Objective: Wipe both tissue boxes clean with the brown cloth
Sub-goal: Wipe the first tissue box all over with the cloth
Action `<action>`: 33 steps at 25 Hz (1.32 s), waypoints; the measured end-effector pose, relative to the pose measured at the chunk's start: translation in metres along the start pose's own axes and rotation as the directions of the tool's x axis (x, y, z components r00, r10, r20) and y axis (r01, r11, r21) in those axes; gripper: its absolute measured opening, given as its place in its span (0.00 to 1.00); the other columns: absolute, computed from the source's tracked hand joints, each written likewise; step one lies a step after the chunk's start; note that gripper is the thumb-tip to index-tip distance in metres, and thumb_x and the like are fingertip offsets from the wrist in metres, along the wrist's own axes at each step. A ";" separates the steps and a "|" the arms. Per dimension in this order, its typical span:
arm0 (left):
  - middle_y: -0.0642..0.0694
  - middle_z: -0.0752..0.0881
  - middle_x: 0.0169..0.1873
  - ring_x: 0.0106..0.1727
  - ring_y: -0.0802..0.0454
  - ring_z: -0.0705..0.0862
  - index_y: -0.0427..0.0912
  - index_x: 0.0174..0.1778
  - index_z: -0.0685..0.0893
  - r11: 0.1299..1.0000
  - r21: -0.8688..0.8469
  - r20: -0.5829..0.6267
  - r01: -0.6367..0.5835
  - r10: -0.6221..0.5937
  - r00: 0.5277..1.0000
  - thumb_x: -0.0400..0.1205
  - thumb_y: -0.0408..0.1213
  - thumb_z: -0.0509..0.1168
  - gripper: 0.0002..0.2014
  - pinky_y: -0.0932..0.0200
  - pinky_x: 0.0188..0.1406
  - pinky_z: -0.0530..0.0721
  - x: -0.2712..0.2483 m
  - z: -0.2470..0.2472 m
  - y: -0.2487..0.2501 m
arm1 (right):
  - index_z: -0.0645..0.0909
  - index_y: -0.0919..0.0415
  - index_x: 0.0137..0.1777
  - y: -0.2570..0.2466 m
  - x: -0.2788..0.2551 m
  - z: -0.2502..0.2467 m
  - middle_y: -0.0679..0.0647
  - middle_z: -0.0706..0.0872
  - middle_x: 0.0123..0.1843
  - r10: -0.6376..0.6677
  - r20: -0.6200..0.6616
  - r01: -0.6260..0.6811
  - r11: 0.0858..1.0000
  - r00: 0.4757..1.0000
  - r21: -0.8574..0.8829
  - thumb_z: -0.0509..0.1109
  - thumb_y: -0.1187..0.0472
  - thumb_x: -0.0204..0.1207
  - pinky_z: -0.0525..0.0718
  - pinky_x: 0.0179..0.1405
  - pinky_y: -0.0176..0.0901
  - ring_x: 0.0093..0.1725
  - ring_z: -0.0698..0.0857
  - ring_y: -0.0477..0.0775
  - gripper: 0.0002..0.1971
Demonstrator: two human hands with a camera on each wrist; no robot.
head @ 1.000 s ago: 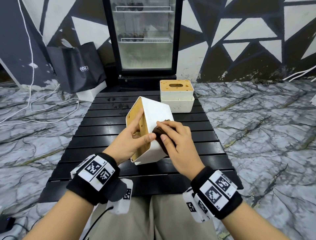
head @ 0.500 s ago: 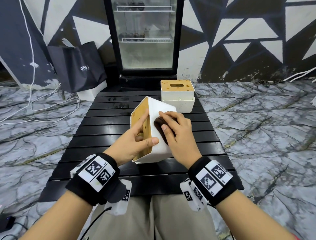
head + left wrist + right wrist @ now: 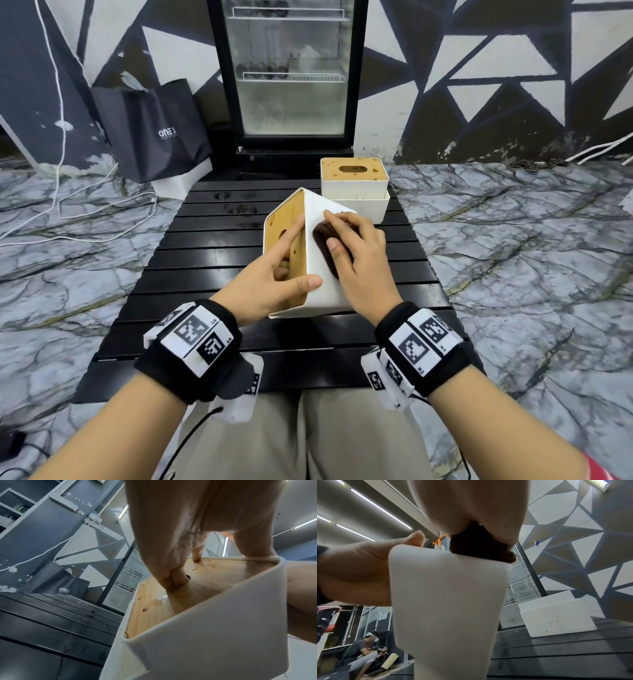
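Nearest the person, the left hand [image 3: 274,274] steadies the near tissue box [image 3: 322,284], which is tipped onto one edge on the black slatted table [image 3: 212,253] so that its wooden lid faces left and one white side slopes up toward the right. The thumb lies over the near white corner, the forefinger stretches up along the wooden lid, and the left wrist view shows other fingertips pressed at the lid's slot; it is a clamping hold with mostly straight digits, thumb curled round the corner. Just to the right, the right hand [image 3: 356,260] presses the brown cloth [image 3: 325,246] flat against that sloping white face, its fingers curved over the bunched cloth and holding it. The cloth sits on the upper half of the face, near the top ridge, so the unwiped stretch lies below the hand, back toward the person. The face's long axis runs from the near bottom edge up and away, and a stroke along it is probably what comes next, with the left hand bracing from the opposite side. Farther off, at the table's back edge, the second tissue box [image 3: 354,181] stands upright, wooden lid up, well apart from both hands and speckled with spots, apparently not yet wiped.
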State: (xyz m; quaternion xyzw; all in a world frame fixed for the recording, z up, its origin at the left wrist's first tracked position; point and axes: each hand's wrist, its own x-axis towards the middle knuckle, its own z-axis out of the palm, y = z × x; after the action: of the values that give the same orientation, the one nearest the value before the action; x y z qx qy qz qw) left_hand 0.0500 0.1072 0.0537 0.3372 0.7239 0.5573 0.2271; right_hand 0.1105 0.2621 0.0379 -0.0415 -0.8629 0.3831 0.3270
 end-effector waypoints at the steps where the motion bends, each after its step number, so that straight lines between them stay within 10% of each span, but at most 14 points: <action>1: 0.55 0.82 0.59 0.56 0.58 0.87 0.71 0.75 0.53 1.000 0.003 0.001 0.001 -0.001 1.000 0.71 0.42 0.72 0.44 0.69 0.55 0.81 0.000 -0.001 0.000 | 0.71 0.51 0.72 0.001 -0.001 0.001 0.50 0.73 0.67 0.010 -0.016 -0.010 1.000 1.000 0.000 0.55 0.55 0.78 0.60 0.62 0.34 0.59 0.64 0.50 0.21; 17: 0.54 0.76 0.71 0.65 0.56 0.82 0.78 0.75 0.52 1.000 0.011 0.048 0.013 -0.013 0.999 0.66 0.52 0.73 0.46 0.63 0.63 0.80 -0.003 0.000 -0.003 | 0.72 0.54 0.72 -0.011 0.025 0.004 0.55 0.74 0.66 -0.045 -0.036 0.043 0.998 0.998 -0.033 0.54 0.57 0.78 0.58 0.63 0.36 0.59 0.66 0.50 0.21; 22: 0.52 0.79 0.65 0.56 0.59 0.84 0.69 0.79 0.52 0.998 -0.065 0.056 0.025 -0.022 0.998 0.74 0.37 0.74 0.46 0.69 0.43 0.82 -0.004 0.000 -0.006 | 0.71 0.55 0.72 -0.010 0.047 -0.004 0.56 0.75 0.66 -0.042 0.027 0.044 0.996 0.999 -0.073 0.56 0.61 0.82 0.57 0.59 0.34 0.60 0.67 0.53 0.18; 33: 0.47 0.79 0.66 0.61 0.50 0.84 0.69 0.79 0.52 0.999 -0.050 0.048 0.016 -0.013 0.999 0.70 0.41 0.72 0.46 0.60 0.57 0.85 -0.005 -0.003 -0.006 | 0.71 0.54 0.72 -0.003 0.048 -0.001 0.55 0.75 0.66 -0.024 0.034 0.027 0.995 0.999 -0.101 0.55 0.60 0.82 0.55 0.58 0.32 0.63 0.68 0.57 0.18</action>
State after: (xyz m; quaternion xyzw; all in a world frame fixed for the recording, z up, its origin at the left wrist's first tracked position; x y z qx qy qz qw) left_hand 0.0493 0.1008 0.0482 0.3394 0.7066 0.5654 0.2568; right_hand 0.0742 0.2758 0.0655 -0.0406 -0.8870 0.3353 0.3150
